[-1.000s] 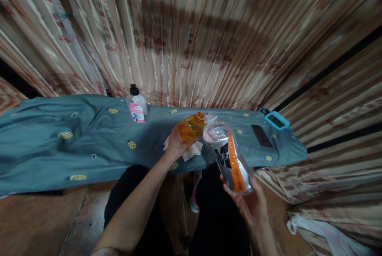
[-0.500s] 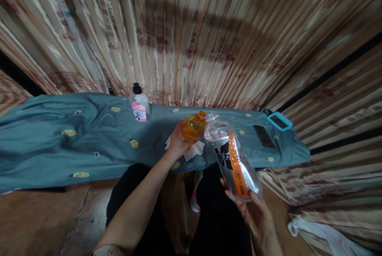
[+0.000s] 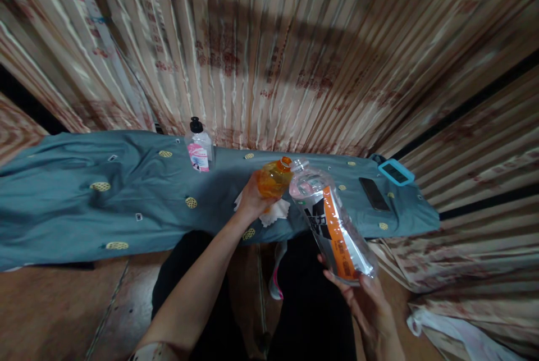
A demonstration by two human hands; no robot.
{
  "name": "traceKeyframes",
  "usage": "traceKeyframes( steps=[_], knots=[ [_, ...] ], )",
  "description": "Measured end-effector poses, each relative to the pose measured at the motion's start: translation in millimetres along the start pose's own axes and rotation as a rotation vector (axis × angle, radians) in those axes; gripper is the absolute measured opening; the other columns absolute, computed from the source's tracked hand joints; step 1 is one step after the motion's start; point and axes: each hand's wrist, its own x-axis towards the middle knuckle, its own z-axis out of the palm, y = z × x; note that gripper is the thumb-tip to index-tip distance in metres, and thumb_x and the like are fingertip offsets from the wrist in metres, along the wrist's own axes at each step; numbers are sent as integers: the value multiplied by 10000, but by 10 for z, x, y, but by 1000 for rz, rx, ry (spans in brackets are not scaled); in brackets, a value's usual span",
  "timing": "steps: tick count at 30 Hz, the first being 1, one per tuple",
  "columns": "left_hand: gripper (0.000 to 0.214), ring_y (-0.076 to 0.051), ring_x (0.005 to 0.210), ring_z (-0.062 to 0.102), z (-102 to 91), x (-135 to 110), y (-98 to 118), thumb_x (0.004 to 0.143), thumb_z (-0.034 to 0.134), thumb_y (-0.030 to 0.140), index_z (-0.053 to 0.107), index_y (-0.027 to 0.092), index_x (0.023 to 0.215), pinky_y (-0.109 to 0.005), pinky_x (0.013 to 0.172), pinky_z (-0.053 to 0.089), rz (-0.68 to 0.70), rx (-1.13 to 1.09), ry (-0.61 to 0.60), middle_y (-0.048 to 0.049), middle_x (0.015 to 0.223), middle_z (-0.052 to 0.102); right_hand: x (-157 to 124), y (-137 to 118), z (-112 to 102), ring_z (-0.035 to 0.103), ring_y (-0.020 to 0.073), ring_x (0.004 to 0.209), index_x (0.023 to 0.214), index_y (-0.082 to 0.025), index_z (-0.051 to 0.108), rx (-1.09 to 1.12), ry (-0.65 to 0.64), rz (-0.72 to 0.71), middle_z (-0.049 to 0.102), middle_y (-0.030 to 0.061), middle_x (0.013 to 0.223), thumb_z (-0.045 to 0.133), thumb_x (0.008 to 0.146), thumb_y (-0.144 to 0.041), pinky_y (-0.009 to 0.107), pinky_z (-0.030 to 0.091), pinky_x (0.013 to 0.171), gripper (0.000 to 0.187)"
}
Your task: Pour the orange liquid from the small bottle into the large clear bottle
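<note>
My left hand (image 3: 251, 199) is wrapped round an orange, see-through bottle (image 3: 274, 179) with an uncapped mouth. My right hand (image 3: 357, 293) grips the base end of a large clear plastic bottle (image 3: 332, 226) that has a silver, black and orange label. This large bottle lies tilted, its neck pointing away from me and to the left. Its mouth sits right beside the mouth of the orange bottle; whether they touch I cannot tell. Beneath my left hand a white tissue (image 3: 274, 214) rests on the cloth-covered surface (image 3: 219, 192), partly hidden.
A clear bottle with a black cap and pink label (image 3: 199, 150) stands at the back left. On the right lie a dark phone (image 3: 373, 193) and a blue-framed device (image 3: 396, 172). Pleated curtains (image 3: 269, 58) hang behind and to the right.
The base of the large bottle has shifted slightly to the right with my right hand. My left hand still holds the orange bottle in nearly the same place.
</note>
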Motion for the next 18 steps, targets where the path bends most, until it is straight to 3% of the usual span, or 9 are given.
traceKeyframes(
  steps=[7, 12, 18],
  knots=[
    [875, -292, 1155, 660, 2, 32, -20, 576, 870, 303, 441, 217, 1334, -491, 1032, 517, 44, -68, -12, -109, 1272, 659, -33, -67, 115, 775, 350, 944, 1287, -340, 644, -25, 21, -17, 783, 57, 1128, 906, 656, -352, 466, 664, 748, 684],
    [742, -281, 1166, 656, -2, 45, 21, 665, 819, 366, 486, 196, 1306, -454, 1030, 525, 86, -64, -12, -113, 1257, 661, -49, -86, 180, 783, 328, 910, 1271, -345, 644, -42, 40, -27, 793, 38, 1085, 922, 629, -369, 427, 669, 725, 700],
    [636, -276, 1120, 670, -4, 68, 58, 660, 823, 353, 528, 196, 1200, -449, 1012, 521, 48, -22, 39, -95, 1194, 685, -83, -92, 257, 787, 307, 886, 1194, -312, 665, -68, 58, -25, 795, 33, 1069, 913, 633, -379, 396, 667, 725, 617]
  ],
)
